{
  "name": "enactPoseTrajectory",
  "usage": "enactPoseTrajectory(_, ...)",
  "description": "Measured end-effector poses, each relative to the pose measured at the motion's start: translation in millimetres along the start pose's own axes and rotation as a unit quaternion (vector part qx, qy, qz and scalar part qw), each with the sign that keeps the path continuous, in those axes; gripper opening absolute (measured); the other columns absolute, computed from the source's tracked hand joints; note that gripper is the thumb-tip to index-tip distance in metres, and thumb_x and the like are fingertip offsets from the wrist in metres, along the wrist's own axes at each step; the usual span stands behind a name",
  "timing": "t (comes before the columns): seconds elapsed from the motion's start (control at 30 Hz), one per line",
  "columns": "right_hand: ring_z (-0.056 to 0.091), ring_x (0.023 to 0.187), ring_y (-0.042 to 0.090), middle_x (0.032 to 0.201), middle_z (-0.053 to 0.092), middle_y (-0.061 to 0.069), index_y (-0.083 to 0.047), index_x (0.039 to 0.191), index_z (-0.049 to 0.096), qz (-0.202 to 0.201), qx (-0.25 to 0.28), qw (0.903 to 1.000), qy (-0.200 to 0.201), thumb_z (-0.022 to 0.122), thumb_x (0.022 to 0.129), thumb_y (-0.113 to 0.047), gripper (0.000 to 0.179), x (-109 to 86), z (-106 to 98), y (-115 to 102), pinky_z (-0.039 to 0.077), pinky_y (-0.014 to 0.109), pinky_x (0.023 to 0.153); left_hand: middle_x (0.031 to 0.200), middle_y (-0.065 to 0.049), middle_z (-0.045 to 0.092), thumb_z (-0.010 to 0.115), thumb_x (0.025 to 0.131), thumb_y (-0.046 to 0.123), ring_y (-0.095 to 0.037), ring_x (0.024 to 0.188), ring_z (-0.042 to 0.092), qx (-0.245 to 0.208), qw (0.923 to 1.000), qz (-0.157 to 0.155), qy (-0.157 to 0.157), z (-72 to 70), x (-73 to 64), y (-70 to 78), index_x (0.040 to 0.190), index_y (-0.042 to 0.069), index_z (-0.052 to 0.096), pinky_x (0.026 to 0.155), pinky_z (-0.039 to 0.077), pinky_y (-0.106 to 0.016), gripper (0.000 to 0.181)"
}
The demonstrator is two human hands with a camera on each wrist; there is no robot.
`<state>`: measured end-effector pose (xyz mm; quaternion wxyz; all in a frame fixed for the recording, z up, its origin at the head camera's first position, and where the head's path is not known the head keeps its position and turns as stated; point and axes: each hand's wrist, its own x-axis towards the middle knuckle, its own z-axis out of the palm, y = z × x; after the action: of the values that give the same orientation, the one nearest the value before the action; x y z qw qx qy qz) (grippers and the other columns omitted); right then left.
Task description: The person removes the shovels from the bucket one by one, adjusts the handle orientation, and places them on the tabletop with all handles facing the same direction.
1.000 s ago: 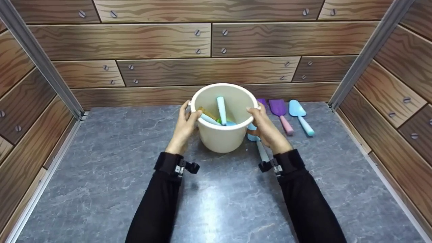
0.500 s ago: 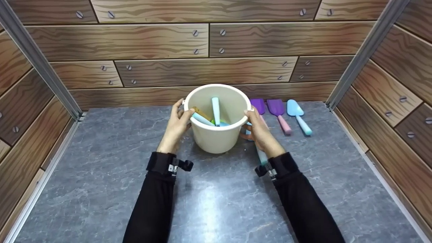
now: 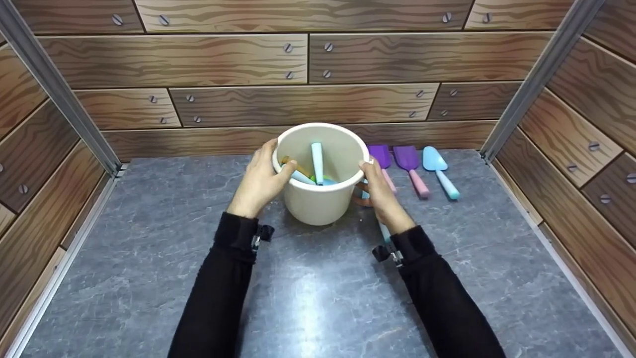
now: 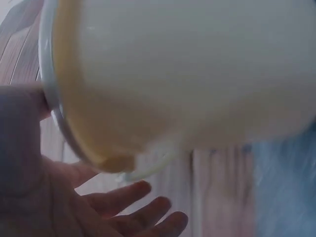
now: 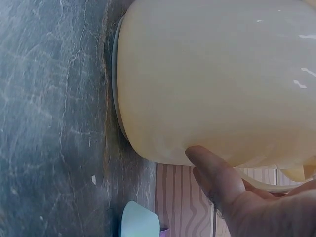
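A cream bucket stands upright on the grey floor. Inside, a light blue handle leans upward; another blue handle lies lower, near yellow and green pieces. My left hand is at the bucket's left rim, thumb tip overlapping the rim. In the left wrist view its fingers are extended and apart from the bucket wall. My right hand holds the right side, thumb on the rim and fingers bent against the outer wall.
Right of the bucket lie two purple toy shovels with pink handles and a light blue trowel. Another blue tool is partly hidden behind my right hand. Wood-patterned walls close off the back and sides.
The bucket has shifted slightly left, then stayed put. My left hand has loosened from its grip at the left rim and turned inward over it. The right hand keeps its hold.
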<state>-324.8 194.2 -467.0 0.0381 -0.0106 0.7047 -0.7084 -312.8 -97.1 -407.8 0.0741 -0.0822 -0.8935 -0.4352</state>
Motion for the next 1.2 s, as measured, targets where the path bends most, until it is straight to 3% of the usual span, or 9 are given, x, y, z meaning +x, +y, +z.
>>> enactPoseTrajectory(0.17,0.039,0.17,0.064,0.187,0.031,0.033,-0.018,0.188,0.017,0.002,0.005,1.0,0.0,0.042,0.115,-0.05,0.084,1.8,0,0,0.043,0.087,0.129,0.187,-0.033,0.037,0.067,0.113,0.041,-0.056,0.174,0.038,0.112,0.993,0.037,-0.007,-13.4,3.7,17.5,0.178,0.005,0.044,0.145,0.036,-0.069,0.078)
enactPoseTrajectory(0.27,0.039,0.171,0.063,0.186,0.032,0.032,-0.017,0.187,0.018,0.005,0.007,1.0,0.001,0.043,0.115,-0.051,0.083,2.4,-1,0,0.042,0.088,0.13,0.186,-0.034,0.039,0.069,0.113,0.038,-0.055,0.175,0.038,0.168,0.9826,0.075,-0.025,-18.8,7.9,27.2,0.175,0.003,0.048,0.146,0.034,-0.067,0.074)
enactPoseTrajectory(0.4,0.039,0.17,0.063,0.186,0.032,0.032,-0.017,0.186,0.02,0.005,0.008,1.0,-0.001,0.043,0.116,-0.049,0.081,1.7,-1,0,0.042,0.087,0.13,0.177,-0.029,0.054,0.071,0.113,0.033,-0.049,0.168,0.052,0.236,0.9624,0.12,-0.059,-20.7,16.2,37.8,0.169,0.0,0.055,0.142,0.043,-0.062,0.068)
enactPoseTrajectory(0.53,0.039,0.171,0.063,0.185,0.031,0.033,-0.017,0.186,0.02,0.005,0.008,0.9999,-0.004,0.042,0.117,-0.049,0.079,1.8,-2,2,0.043,0.086,0.13,0.163,-0.024,0.069,0.072,0.112,0.03,-0.044,0.15,0.07,0.278,0.9431,0.144,-0.111,-18.6,25.7,47.0,0.162,-0.001,0.062,0.128,0.058,-0.059,0.06)
enactPoseTrajectory(0.73,0.039,0.17,0.064,0.188,0.03,0.03,-0.017,0.186,0.02,0.005,0.008,0.9999,-0.004,0.042,0.118,-0.049,0.079,1.7,-3,5,0.043,0.086,0.13,0.152,-0.02,0.077,0.077,0.11,0.03,-0.045,0.136,0.078,0.329,0.9181,0.14,-0.17,-14.8,39.6,56.8,0.155,0.002,0.068,0.117,0.064,-0.063,0.053)
enactPoseTrajectory(0.9,0.038,0.171,0.064,0.189,0.029,0.029,-0.018,0.186,0.021,0.005,0.01,0.9999,-0.001,0.043,0.117,-0.05,0.079,1.1,-3,5,0.043,0.086,0.13,0.143,-0.022,0.081,0.082,0.107,0.027,-0.043,0.134,0.079,0.369,0.8974,0.141,-0.196,-8.4,46.7,63.1,0.139,0.0,0.076,0.115,0.066,-0.063,0.042)
enactPoseTrajectory(1.03,0.039,0.171,0.063,0.187,0.03,0.031,-0.017,0.186,0.02,0.003,0.006,1.0,-0.002,0.043,0.116,-0.05,0.08,1.0,-3,5,0.042,0.087,0.131,0.141,-0.023,0.082,0.085,0.106,0.033,-0.04,0.137,0.079,0.415,0.8762,0.129,-0.209,-0.3,50.3,68.8,0.135,-0.001,0.081,0.114,0.068,-0.063,0.045)
enactPoseTrajectory(1.2,0.041,0.17,0.062,0.185,0.033,0.031,-0.017,0.185,0.023,0.003,0.001,1.0,-0.002,0.043,0.116,-0.051,0.079,0.4,-3,3,0.043,0.086,0.13,0.139,-0.022,0.084,0.08,0.109,0.035,-0.039,0.134,0.081,0.475,0.8438,0.108,-0.225,8.7,54.3,73.5,0.134,-0.001,0.084,0.112,0.07,-0.061,0.044)
